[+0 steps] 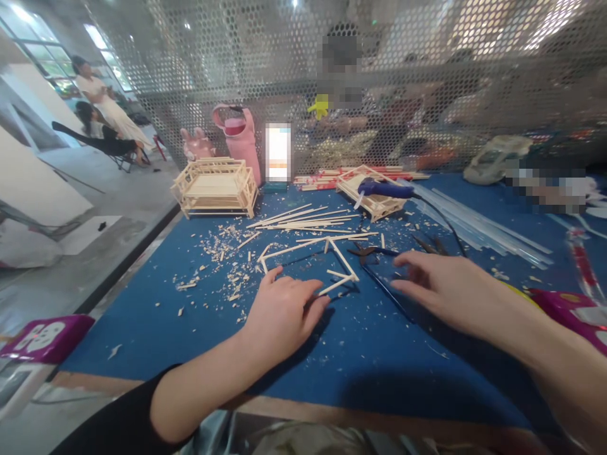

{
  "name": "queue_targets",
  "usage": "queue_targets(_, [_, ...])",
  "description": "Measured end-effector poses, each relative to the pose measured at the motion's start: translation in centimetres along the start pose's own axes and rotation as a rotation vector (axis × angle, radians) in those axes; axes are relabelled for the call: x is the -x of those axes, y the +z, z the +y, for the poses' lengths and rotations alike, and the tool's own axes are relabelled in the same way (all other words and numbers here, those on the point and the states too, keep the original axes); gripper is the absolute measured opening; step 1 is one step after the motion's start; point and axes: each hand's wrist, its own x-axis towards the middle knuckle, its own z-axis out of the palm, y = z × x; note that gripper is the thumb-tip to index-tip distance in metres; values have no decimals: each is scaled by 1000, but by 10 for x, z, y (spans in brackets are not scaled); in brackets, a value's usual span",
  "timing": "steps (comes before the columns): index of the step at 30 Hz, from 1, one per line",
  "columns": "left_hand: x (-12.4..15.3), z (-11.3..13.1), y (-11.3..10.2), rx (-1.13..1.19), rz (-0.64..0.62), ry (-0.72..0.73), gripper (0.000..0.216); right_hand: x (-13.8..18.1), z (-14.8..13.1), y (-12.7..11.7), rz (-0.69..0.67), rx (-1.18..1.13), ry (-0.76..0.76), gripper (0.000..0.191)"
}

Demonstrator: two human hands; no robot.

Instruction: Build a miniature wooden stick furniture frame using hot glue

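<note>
My left hand (284,306) is over the front left of a small frame of thin wooden sticks (296,249), its fingers curled on it. One stick of the frame runs between thumb and forefinger; my hand hides the near left part. To the right, my right hand (439,284) hovers with thumb and fingers apart and nothing in them. Just beyond its fingertips lie pliers (365,251) with dark blue handles, one handle pointing toward me. A second dark tool (431,245) lies behind my right hand, partly hidden.
Behind the frame are loose sticks (303,221) and scattered wood chips (222,253). A small stick bed (213,186) stands back left. A blue glue gun (386,188) rests on another stick model (374,205). Clear glue sticks (484,218) lie right, and a pink bottle (244,142) stands by the mesh.
</note>
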Motion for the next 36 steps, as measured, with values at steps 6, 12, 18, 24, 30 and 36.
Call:
queue_targets(6, [-11,-21,-30,25,305,-36,30,30,19,-15,-39,-52,121,22])
queue_targets(12, [-41,-61,-37,100,322,-283,33,4,-16,20,-76,-671,143,49])
queue_targets(18, [-32,-89,-22,202,143,-423,38,-19,-29,48,-201,-1046,199,99])
queue_targets(24, [-24,-80,-16,494,-99,-407,33,-16,-37,52,-160,-1117,209,108])
queue_targets(30, [-34,-82,-15,590,-80,-485,33,-13,-42,54,-77,-1066,203,96])
queue_targets(36, [-44,-89,-13,655,-127,-546,32,-20,-44,59,-107,-1223,213,108])
